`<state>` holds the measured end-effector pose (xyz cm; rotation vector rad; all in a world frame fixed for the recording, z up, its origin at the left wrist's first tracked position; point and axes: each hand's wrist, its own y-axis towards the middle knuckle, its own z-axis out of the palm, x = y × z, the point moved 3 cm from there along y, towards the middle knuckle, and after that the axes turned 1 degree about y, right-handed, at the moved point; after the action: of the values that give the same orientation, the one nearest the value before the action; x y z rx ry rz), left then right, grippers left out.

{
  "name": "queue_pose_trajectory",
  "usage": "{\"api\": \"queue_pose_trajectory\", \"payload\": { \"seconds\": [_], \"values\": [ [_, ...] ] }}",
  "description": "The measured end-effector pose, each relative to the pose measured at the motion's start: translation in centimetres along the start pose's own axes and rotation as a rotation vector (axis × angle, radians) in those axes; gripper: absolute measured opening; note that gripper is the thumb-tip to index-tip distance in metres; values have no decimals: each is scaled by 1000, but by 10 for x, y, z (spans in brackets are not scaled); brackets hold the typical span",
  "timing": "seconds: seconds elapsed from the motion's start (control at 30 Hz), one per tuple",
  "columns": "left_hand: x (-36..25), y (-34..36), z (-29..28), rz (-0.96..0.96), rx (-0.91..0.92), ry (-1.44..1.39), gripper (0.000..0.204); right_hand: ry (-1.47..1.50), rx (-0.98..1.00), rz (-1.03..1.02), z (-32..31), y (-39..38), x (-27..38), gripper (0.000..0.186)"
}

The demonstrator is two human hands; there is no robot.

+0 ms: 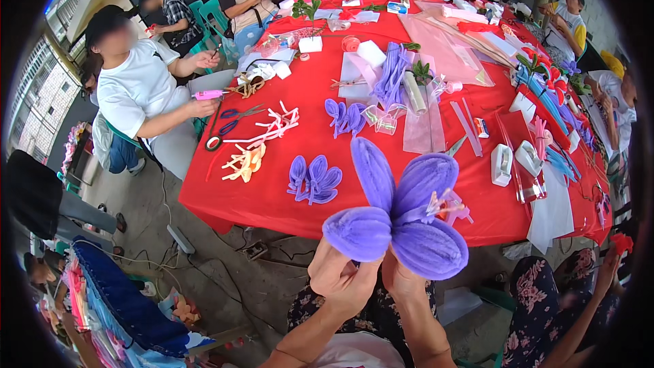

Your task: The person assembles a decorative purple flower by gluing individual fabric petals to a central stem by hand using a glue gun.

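Just beyond the table's near edge I hold up a large purple flower (pixel 424 245) of fuzzy chenille stems. Its broad petals spread outward around pale pink stamens (pixel 436 204). My left hand (pixel 343 277) is closed under the left petal, fingers bent in against the flower's base. My right hand (pixel 403 278) grips from below, its fingers partly hidden by the lower right petal. The stem cannot be seen between the hands. On the table behind lie loose purple petals (pixel 315 180), with another purple petal group (pixel 345 117) farther back.
A red-covered table (pixel 272 208) carries scissors (pixel 238 117), a black tape roll (pixel 214 143), white tape dispensers (pixel 502 165), purple stems (pixel 393 71) and clear wrap. At left a person in white (pixel 139 85) holds a pink glue gun (pixel 208 95). Another person's arm (pixel 586 307) is at right. Cables (pixel 225 279) cross the floor.
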<state>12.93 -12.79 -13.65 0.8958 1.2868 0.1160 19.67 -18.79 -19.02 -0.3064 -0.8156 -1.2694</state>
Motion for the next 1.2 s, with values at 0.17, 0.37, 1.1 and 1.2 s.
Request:
{"api": "queue_pose_trajectory", "payload": {
  "seconds": [0.17,0.37,1.1,1.2],
  "values": [
    [8,16,8,-78,113,-148,23,164,-33,119,18,11,18,19],
    [14,17,12,-199,159,-226,25,89,-4,145,18,19,23,14],
    [10,14,10,-6,-2,-18,21,438,47,510,12,25,5,16],
    [8,13,13,43,-35,31,21,393,85,423,9,26,3,14]
  ]
}}
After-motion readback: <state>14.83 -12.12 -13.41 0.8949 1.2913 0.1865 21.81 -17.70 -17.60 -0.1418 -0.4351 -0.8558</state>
